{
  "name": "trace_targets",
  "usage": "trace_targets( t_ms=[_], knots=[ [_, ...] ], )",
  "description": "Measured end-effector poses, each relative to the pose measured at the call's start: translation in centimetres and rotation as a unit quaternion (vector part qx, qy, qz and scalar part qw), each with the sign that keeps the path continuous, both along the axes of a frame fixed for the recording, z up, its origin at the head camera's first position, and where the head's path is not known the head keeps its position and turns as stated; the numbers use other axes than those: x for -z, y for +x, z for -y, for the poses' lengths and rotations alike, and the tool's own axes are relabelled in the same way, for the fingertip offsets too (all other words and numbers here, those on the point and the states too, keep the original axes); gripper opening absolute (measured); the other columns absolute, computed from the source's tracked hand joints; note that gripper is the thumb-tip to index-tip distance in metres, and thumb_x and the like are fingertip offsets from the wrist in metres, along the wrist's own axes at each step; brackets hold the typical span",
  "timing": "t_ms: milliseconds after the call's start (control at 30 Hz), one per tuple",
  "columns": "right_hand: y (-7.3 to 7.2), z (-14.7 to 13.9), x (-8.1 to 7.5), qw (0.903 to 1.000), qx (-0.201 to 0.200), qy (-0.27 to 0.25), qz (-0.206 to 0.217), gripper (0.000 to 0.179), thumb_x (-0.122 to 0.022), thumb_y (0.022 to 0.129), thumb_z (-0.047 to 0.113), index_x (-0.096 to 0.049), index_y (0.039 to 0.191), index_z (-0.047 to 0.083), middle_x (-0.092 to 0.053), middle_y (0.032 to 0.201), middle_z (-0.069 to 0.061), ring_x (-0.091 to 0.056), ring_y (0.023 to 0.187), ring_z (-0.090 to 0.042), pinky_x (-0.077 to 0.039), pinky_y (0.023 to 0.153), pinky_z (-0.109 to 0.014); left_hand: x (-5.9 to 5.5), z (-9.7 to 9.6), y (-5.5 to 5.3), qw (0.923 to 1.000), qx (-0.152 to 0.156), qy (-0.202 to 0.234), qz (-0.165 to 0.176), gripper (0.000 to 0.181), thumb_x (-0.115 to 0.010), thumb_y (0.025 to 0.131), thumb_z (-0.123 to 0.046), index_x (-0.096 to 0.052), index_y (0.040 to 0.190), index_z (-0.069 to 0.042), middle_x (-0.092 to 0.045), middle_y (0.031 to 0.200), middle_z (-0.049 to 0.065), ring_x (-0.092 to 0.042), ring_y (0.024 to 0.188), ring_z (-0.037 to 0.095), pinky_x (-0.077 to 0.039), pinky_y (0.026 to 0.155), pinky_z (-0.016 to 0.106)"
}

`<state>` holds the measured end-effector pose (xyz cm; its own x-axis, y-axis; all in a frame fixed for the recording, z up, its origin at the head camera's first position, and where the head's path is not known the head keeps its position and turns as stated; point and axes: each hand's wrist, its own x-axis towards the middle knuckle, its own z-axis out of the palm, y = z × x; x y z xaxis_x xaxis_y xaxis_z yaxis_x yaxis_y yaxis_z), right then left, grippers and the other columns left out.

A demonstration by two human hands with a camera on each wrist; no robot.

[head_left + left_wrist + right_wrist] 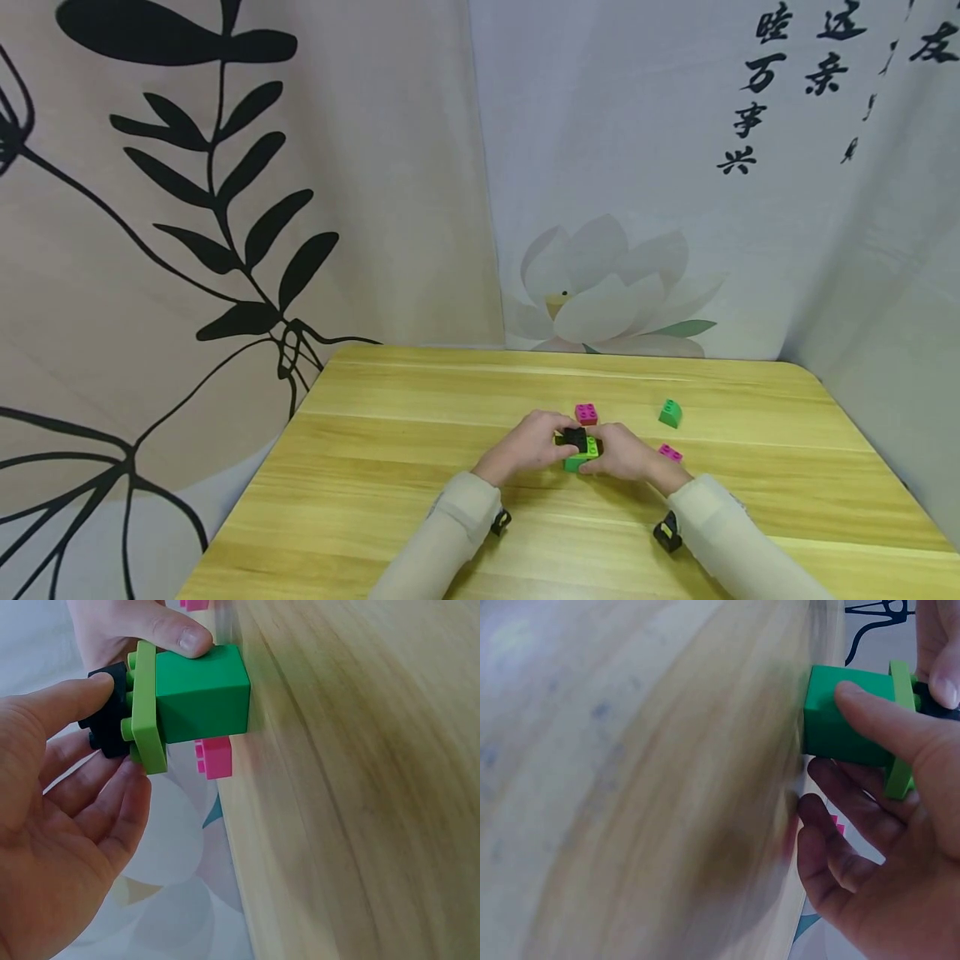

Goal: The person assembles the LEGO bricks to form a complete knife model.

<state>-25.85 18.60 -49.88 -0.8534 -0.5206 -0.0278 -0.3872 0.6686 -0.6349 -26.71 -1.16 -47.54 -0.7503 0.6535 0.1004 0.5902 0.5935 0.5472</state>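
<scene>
A green brick (202, 697) stands on the wooden table, with a lime-green plate (154, 712) on top of it that juts past its sides. Over the plate's studs sits a small black brick (112, 716). My left hand (528, 443) pinches the black brick, its thumb on the near side. From the other side my right hand (626, 452) grips the green brick, thumb flat on its near face in the right wrist view. Whether the black brick is pressed fully down cannot be told.
Just behind the stack lies a pink brick (586, 412). Farther right is a small green brick (670, 413), and another pink brick (670, 452) shows beyond my right wrist. The wooden table (420, 400) ends at a printed curtain (390, 208).
</scene>
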Motion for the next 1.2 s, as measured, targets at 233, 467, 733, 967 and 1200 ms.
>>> trace_targets(
  t_ms=[233, 467, 733, 967, 1200],
  knots=[
    [-0.03, -0.1, -0.04, 1.0, -0.003, -0.001, -0.003, 0.045, -0.079, 0.078, 0.021, -0.062, 0.115, 0.003, -0.063, 0.091, 0.004, -0.051, 0.072, -0.01, -0.044, 0.064, -0.025, -0.39, -0.29, 0.06, 0.9997, 0.002, -0.023, -0.011, 0.035, -0.068, 0.089, -0.025, -0.064, 0.12, -0.01, -0.065, 0.112, -0.001, -0.057, 0.096, 0.004, -0.046, 0.08, 0.018],
    [-0.02, -0.08, 0.05, 1.0, -0.001, 0.003, 0.0, 0.044, -0.079, 0.078, 0.021, -0.063, 0.115, 0.003, -0.064, 0.094, 0.002, -0.052, 0.075, -0.011, -0.045, 0.067, -0.027, -0.16, -0.48, 0.01, 0.999, -0.003, -0.041, -0.019, 0.035, -0.069, 0.088, -0.024, -0.065, 0.12, -0.01, -0.065, 0.112, -0.001, -0.058, 0.098, 0.005, -0.046, 0.081, 0.017],
    [0.01, -0.1, 0.17, 1.0, -0.004, 0.001, 0.0, 0.044, -0.079, 0.078, 0.022, -0.063, 0.115, 0.004, -0.061, 0.087, 0.005, -0.049, 0.071, -0.011, -0.042, 0.062, -0.025, -0.21, -0.42, 0.26, 0.9991, -0.005, -0.039, -0.018, 0.037, -0.069, 0.088, -0.025, -0.064, 0.121, -0.009, -0.065, 0.114, 0.0, -0.058, 0.099, 0.006, -0.046, 0.081, 0.017],
    [0.07, 0.03, 0.03, 1.0, -0.006, -0.003, -0.004, 0.042, -0.079, 0.078, 0.021, -0.063, 0.113, 0.005, -0.061, 0.086, 0.006, -0.049, 0.071, -0.011, -0.042, 0.061, -0.025, -0.32, -0.21, 0.37, 0.9986, 0.003, -0.038, -0.036, 0.037, -0.069, 0.088, -0.026, -0.064, 0.121, -0.009, -0.065, 0.114, -0.001, -0.059, 0.1, 0.006, -0.046, 0.08, 0.018],
    [-0.02, 0.03, 0.04, 1.0, -0.003, 0.0, -0.004, 0.043, -0.079, 0.078, 0.022, -0.063, 0.114, 0.005, -0.055, 0.076, 0.005, -0.045, 0.064, -0.012, -0.038, 0.055, -0.025, -0.63, -0.27, 0.4, 0.9974, 0.0, -0.054, -0.047, 0.037, -0.07, 0.087, -0.026, -0.065, 0.12, -0.01, -0.066, 0.113, -0.001, -0.059, 0.099, 0.007, -0.046, 0.081, 0.019]
  ],
)
